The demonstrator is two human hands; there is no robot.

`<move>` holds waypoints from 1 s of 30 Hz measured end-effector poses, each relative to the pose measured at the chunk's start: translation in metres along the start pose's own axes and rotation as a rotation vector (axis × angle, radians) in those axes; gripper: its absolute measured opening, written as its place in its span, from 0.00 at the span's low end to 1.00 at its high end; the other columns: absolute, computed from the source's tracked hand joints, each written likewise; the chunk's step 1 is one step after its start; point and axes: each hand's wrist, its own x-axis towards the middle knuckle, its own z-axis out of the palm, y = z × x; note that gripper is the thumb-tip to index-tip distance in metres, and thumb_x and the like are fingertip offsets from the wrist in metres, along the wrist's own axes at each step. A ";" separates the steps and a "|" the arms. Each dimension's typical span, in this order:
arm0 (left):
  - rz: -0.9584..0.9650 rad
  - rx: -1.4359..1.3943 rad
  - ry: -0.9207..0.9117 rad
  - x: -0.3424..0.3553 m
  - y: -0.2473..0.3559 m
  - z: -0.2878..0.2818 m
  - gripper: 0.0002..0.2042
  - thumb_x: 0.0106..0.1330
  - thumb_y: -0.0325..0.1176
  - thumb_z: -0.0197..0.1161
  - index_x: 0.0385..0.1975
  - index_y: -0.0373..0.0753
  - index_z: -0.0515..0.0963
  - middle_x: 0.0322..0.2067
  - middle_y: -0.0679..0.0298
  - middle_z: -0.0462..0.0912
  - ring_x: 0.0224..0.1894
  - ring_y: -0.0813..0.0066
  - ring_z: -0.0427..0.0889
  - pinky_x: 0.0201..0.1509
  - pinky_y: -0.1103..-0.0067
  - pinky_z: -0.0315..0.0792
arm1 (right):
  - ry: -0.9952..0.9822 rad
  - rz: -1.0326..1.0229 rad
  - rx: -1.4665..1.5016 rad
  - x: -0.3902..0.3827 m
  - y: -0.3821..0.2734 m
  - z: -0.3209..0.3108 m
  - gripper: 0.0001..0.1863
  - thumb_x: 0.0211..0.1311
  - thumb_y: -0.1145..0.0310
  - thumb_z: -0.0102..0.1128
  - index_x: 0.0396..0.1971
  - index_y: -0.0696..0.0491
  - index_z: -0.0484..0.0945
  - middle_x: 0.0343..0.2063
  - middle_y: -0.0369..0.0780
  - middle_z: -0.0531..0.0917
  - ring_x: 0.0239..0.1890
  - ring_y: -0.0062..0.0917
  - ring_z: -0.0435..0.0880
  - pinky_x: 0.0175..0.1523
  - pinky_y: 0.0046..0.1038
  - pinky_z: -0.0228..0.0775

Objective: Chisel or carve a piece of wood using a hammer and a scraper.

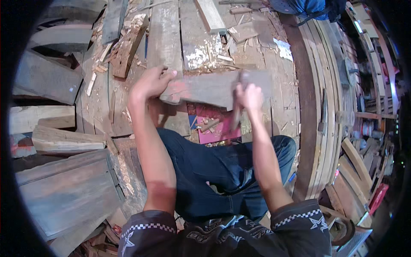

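A long grey-brown board (pixel 205 90) with a reddish patch at its left end lies crosswise in front of me. My left hand (pixel 152 83) grips that left end with curled fingers. Over the board's right part, my right hand (pixel 250 96) is closed on a dark, elongated tool (pixel 235 111), too blurred to identify. Below the board a pink panel (pixel 220 132) shows, with wood scraps on it. My crossed legs (pixel 192 162) in dark jeans are just below.
Wood scraps and chips (pixel 128 51) litter the plank floor (pixel 94 115). Stacked boards (pixel 55 141) crowd the left. Long planks (pixel 317 120) run along the right, with more timber beyond. A blue bundle (pixel 306 8) sits at the top right.
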 end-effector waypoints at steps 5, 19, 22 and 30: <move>0.010 0.011 -0.026 -0.002 0.020 -0.003 0.33 0.62 0.56 0.54 0.54 0.29 0.69 0.50 0.42 0.75 0.53 0.52 0.75 0.57 0.69 0.68 | -0.004 0.124 -0.093 0.022 0.046 -0.005 0.29 0.56 0.44 0.52 0.33 0.60 0.79 0.32 0.56 0.81 0.38 0.48 0.82 0.45 0.42 0.74; -0.044 0.021 -0.014 0.001 0.006 -0.001 0.29 0.63 0.53 0.56 0.55 0.33 0.70 0.49 0.45 0.76 0.51 0.56 0.77 0.55 0.71 0.69 | -0.074 0.023 -0.025 0.010 0.008 -0.005 0.29 0.56 0.45 0.53 0.30 0.62 0.80 0.28 0.53 0.82 0.34 0.46 0.83 0.41 0.41 0.76; -0.031 -0.083 -0.046 0.000 0.010 -0.002 0.31 0.62 0.54 0.56 0.55 0.33 0.70 0.50 0.44 0.75 0.51 0.56 0.77 0.55 0.71 0.69 | -0.057 0.184 0.013 0.035 0.065 -0.007 0.32 0.56 0.43 0.52 0.36 0.64 0.77 0.35 0.58 0.80 0.41 0.48 0.81 0.46 0.42 0.73; 0.041 0.027 -0.025 0.000 0.018 0.001 0.32 0.62 0.56 0.56 0.54 0.32 0.70 0.47 0.43 0.77 0.52 0.54 0.76 0.55 0.70 0.69 | -0.136 -0.215 0.005 -0.024 -0.061 -0.002 0.23 0.57 0.51 0.52 0.29 0.59 0.80 0.24 0.53 0.82 0.29 0.47 0.83 0.39 0.43 0.75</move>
